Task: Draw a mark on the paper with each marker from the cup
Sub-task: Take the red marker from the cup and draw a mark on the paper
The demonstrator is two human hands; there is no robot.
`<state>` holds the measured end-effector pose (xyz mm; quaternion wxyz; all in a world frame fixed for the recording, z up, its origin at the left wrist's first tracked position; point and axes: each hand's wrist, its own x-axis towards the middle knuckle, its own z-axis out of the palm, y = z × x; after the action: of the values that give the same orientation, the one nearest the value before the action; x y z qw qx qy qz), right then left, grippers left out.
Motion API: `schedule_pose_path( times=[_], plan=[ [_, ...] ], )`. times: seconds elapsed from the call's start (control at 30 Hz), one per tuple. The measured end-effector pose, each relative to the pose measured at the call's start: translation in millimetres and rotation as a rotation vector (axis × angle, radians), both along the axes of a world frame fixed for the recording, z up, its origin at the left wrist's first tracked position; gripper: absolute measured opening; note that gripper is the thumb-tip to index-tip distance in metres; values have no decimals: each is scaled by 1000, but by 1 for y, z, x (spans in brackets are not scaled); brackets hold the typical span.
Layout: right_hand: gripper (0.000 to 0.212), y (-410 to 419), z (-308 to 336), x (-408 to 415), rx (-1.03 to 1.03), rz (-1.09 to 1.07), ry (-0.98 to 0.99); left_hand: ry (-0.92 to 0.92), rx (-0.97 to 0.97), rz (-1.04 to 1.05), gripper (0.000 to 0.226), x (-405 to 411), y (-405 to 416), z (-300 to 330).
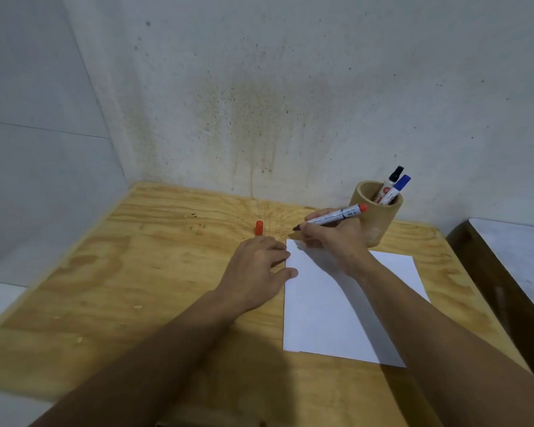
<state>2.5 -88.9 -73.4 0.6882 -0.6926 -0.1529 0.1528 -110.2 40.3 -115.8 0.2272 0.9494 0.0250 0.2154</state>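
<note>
Two hands at work: both rest over the far-left corner of the sheet; neither is idle.
Table [142, 272]: pale plywood top set against a stained wall; it carries every item listed below.
Paper [336, 303]: white sheet lying flat, right of centre, long edge running away from the person. No mark can be seen on the exposed area; the part under the right hand is hidden.
Cup [375, 215]: wooden cylinder, upright, just beyond the sheet's far edge and behind the right hand. It holds a black-capped marker [392, 183] and a blue-capped marker [399, 186], both capped and leaning right.
Left hand [256, 266]: palm down, fingers loosely spread and holding nothing; fingertips press the sheet's left edge, apparently steadying it.
Right hand [333, 238]: fingers closed in a writing pinch around the red marker [332, 217].
Red marker, axis: uncapped; long axis nearly level, red end toward the cup, dark tip pointing left.
Red cap [259, 227]: standing upright on the table, just beyond the left hand, clear of the sheet.
Deciding relation: the tip sits just beyond the sheet's far-left corner and appears raised above the table. The paper lies toward the person from the tip, so the judgement is that a short draw back and down is needed.
Progress: judged early; first of three markers in hand.
</note>
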Motion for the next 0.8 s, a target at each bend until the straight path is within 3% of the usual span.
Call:
schedule_pose_path(
  times=[0.37, 0.43, 0.8],
  plan=[
    [13, -4, -12, 0, -130, -7, -258, -39, 23, 5, 40, -6, -6, 11],
    [11, 4, -39, 10, -186, 18, -240, 8, -9, 25, 41, 1, -1, -11],
    [12, 4, -32, 8, -96, 22, -233, 0, -39, 31, 39, 0, 2, -3]
  ],
)
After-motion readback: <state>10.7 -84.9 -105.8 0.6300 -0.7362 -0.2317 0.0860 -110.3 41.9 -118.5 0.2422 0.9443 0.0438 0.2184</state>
